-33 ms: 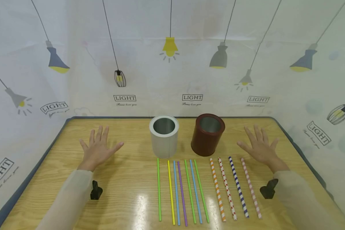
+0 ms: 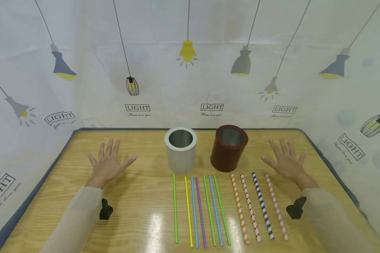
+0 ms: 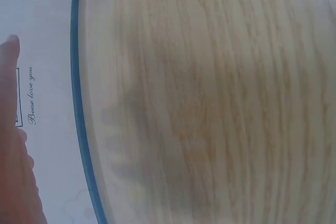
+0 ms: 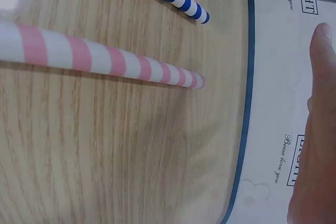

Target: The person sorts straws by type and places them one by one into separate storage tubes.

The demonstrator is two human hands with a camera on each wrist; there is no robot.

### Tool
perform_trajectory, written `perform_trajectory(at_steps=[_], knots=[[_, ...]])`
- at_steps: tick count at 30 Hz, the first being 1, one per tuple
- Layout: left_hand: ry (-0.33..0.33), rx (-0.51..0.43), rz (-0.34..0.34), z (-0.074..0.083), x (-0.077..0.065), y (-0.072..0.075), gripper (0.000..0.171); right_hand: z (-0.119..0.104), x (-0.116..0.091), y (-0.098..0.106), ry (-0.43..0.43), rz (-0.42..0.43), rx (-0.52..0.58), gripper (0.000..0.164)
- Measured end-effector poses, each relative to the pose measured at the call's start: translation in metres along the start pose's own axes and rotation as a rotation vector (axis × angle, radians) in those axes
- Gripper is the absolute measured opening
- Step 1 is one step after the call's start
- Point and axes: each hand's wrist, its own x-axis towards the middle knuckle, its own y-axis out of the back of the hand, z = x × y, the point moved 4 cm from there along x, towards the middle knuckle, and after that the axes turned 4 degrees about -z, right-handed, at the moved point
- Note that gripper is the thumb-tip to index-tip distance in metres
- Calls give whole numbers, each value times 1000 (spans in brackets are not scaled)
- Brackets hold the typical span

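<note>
My left hand [image 2: 106, 168] is held over the left part of the table with fingers spread and nothing in it. On the other side my right hand [image 2: 287, 163] is spread the same way, also holding nothing. Between them stand a white canister [image 2: 181, 160] and a dark brown canister [image 2: 226, 154], both upright with open tops. In front of the white one lies a row of thin plain straws [image 2: 200, 212] in green, yellow, blue and purple. Several thicker patterned paper straws lie to their right, and the pink striped straw [image 2: 277, 207] is nearest my right hand.
The wooden table [image 2: 136, 225] has a dark blue edge [image 2: 133, 129]. Behind it and at both sides hangs a pale backdrop [image 2: 164, 84] printed with lamps. A small black device [image 2: 106, 209] is fixed at each wrist.
</note>
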Motion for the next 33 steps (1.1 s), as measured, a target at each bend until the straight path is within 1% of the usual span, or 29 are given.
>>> perform_trajectory(at_steps=[7, 9, 11, 13, 14, 16, 18, 20, 22, 26, 27, 29, 31, 33], knots=[[-11, -5, 14, 1, 1, -1, 97, 3, -1, -2, 0, -1, -4, 79], [-25, -34, 25, 4, 2, 0, 95, 3, -2, -2, 5, -5, -2, 78], [-54, -90, 53, 9, 5, 1, 90, 0, -4, -1, 32, -6, 18, 79], [-101, -173, 86, 16, 8, 3, 80, -3, -7, -1, 62, -34, 101, 80], [-129, -230, 104, 20, 9, 5, 73, -6, -9, 0, 76, -48, 138, 80], [-175, -365, 128, 30, 12, 9, 60, -12, -14, 2, 104, -73, 217, 78], [-200, -506, 126, 42, 14, 14, 50, -19, -20, 4, 112, -103, 276, 69], [-202, -646, 104, 56, 17, 19, 44, -25, -27, 6, 118, -115, 289, 57], [-177, -780, 61, 70, 21, 23, 44, -31, -33, 7, 131, -129, 311, 45], [-139, -1012, -46, 96, 31, 25, 47, -45, -42, 3, 176, -162, 381, 35], [-136, -1054, -70, 102, 33, 25, 47, -50, -43, 2, 191, -170, 404, 33], [-139, -1104, -109, 112, 37, 23, 47, -60, -45, -2, 232, -187, 449, 32], [-142, -1125, -126, 120, 40, 21, 46, -72, -47, -7, 264, -212, 489, 31], [-129, -1133, -135, 124, 43, 18, 44, -86, -47, -12, 298, -237, 525, 32]])
